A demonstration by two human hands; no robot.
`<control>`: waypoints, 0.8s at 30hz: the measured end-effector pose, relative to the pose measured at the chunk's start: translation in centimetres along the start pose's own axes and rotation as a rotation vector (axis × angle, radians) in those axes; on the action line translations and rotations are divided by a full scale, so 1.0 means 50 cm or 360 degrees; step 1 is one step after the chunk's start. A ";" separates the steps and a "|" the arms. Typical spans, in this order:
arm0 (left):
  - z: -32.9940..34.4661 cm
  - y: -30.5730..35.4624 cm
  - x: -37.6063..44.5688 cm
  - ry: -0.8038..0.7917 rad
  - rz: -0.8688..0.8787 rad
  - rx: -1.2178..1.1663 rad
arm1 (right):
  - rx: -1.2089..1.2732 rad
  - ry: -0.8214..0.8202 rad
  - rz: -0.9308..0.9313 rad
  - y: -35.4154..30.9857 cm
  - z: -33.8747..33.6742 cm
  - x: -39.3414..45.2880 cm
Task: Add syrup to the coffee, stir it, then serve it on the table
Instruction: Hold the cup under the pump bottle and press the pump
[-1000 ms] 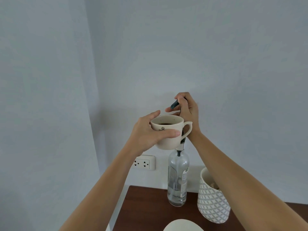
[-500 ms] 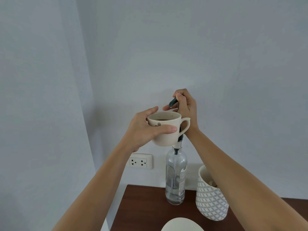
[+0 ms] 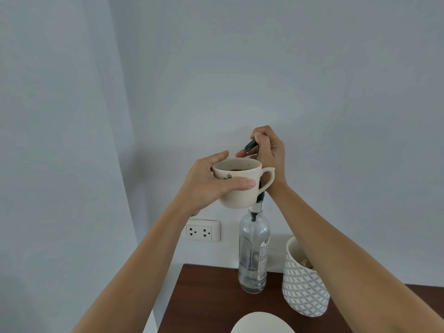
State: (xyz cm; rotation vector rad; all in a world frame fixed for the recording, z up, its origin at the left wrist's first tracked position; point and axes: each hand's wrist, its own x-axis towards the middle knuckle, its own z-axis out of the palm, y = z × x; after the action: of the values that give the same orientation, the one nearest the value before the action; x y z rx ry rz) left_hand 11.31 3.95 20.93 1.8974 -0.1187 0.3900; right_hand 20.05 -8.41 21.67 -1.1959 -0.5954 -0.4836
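Left hand (image 3: 211, 186) is wrapped around the body of the cream mug (image 3: 240, 186), which is held in the air with dark coffee visible inside and its handle turned to three o'clock. At one o'clock from the mug, the right hand (image 3: 270, 152) is closed on the dark pump head (image 3: 251, 146), whose spout is aimed at the rim. Directly below, at six o'clock, the clear syrup bottle (image 3: 253, 255) is seen upright on the brown surface (image 3: 206, 304). A patterned pot (image 3: 304, 287) stands just beside the bottle at three o'clock. The syrup step is judged to be in hand; no stream can be made out. Stirring and serving are left, and no spoon is seen.
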 end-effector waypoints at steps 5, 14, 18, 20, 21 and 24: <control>0.000 -0.003 0.000 0.0001 -0.0003 -0.0005 | 0.0038 0.0011 0.0007 0.005 0.000 0.001; -0.001 -0.004 0.002 -0.0008 0.0000 -0.0004 | 0.0033 0.0030 0.0002 0.009 -0.002 0.003; -0.002 -0.004 0.002 -0.0006 0.0003 0.0000 | -0.0004 0.0022 -0.0007 0.010 -0.003 0.004; -0.003 -0.004 0.003 -0.0006 0.0004 0.0005 | -0.0032 0.0030 -0.0018 0.009 -0.002 0.004; -0.003 -0.004 0.003 -0.0007 0.0003 0.0011 | -0.0039 0.0035 -0.0017 0.009 -0.002 0.003; -0.004 -0.003 0.001 -0.0012 0.0001 0.0017 | -0.0022 0.0037 0.0000 0.010 -0.001 0.002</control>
State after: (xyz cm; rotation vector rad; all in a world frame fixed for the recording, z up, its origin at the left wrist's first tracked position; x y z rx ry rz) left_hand 11.35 4.21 20.86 1.9094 -0.1226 0.3843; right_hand 20.43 -8.30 21.37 -1.2018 -0.5731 -0.5014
